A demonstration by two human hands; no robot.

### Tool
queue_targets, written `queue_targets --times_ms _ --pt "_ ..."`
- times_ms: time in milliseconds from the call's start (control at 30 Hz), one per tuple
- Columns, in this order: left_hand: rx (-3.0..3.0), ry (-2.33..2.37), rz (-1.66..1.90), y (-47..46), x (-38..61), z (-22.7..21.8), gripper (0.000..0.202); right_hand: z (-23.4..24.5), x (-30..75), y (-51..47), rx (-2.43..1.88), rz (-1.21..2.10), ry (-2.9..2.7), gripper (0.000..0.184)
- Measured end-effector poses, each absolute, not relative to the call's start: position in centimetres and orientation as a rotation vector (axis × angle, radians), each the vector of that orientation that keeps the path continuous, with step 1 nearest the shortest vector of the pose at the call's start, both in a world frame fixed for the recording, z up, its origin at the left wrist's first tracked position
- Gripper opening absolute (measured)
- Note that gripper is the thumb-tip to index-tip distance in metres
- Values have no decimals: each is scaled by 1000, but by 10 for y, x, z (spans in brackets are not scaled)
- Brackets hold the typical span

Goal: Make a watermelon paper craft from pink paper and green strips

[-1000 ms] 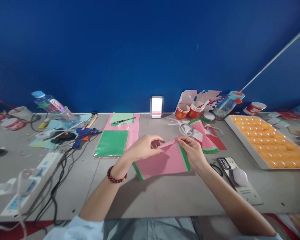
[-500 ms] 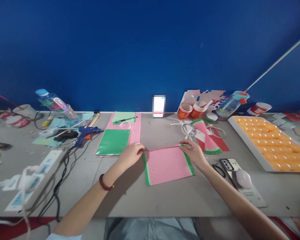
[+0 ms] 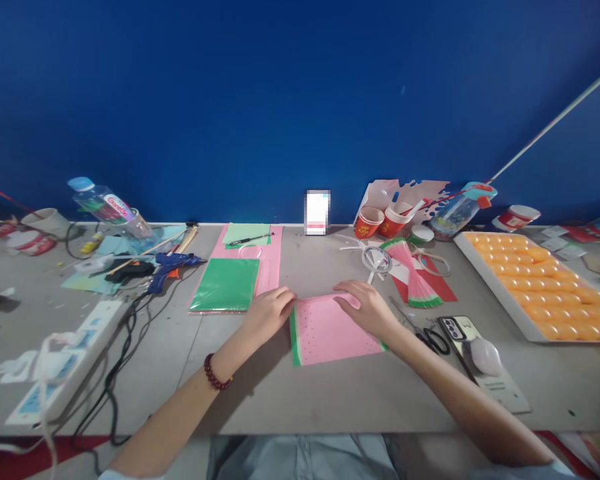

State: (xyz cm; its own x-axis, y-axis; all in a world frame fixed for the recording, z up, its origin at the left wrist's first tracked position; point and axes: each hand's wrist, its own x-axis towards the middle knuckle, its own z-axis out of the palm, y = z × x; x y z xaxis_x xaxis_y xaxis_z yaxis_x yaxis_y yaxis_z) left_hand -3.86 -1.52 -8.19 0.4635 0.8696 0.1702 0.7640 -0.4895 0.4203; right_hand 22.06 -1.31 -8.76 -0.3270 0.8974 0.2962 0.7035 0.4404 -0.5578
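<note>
A pink paper sheet (image 3: 335, 333) with green-and-white side borders and small dark dots lies before me, its far edge slightly folded up. At the far left corner my left hand (image 3: 273, 308) pinches the sheet between thumb and fingers. My right hand (image 3: 367, 308) is on the far edge, right of the middle, thumb over the pink face and fingers along the fold. That hand and wrist hide the right border almost wholly. To the right rests a pleated pink-and-green paper fan (image 3: 414, 273).
Left of the sheet lie a green paper pack (image 3: 225, 285), a pen (image 3: 251, 239), a blue glue gun (image 3: 173, 267) and a power strip (image 3: 65, 363). Rightward are scissors (image 3: 434, 340), a phone (image 3: 485, 363), paper cups (image 3: 369, 222) and a tray of orange balls (image 3: 463, 241).
My right hand has moved left along the far edge from the right corner. My left hand has shifted slightly right and stays at its corner. The scissors show more now.
</note>
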Motion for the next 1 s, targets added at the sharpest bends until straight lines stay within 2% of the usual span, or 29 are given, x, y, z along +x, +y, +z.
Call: queue_targets --times_ms 267,533,867,1000 --pt "2148 1063 891 -21 -30 -53 20 -16 189 -6 -1112 1029 -2136 21" --pt "1654 1044 1216 -12 -20 -20 17 6 177 -11 -1136 1014 -1920 17" --pt "1833 1052 1106 -2 -9 23 10 10 178 -4 -1042 1200 -1584 22" --pt "1853 1074 1098 -3 -6 25 12 9 178 -3 -1029 1206 -1530 21"
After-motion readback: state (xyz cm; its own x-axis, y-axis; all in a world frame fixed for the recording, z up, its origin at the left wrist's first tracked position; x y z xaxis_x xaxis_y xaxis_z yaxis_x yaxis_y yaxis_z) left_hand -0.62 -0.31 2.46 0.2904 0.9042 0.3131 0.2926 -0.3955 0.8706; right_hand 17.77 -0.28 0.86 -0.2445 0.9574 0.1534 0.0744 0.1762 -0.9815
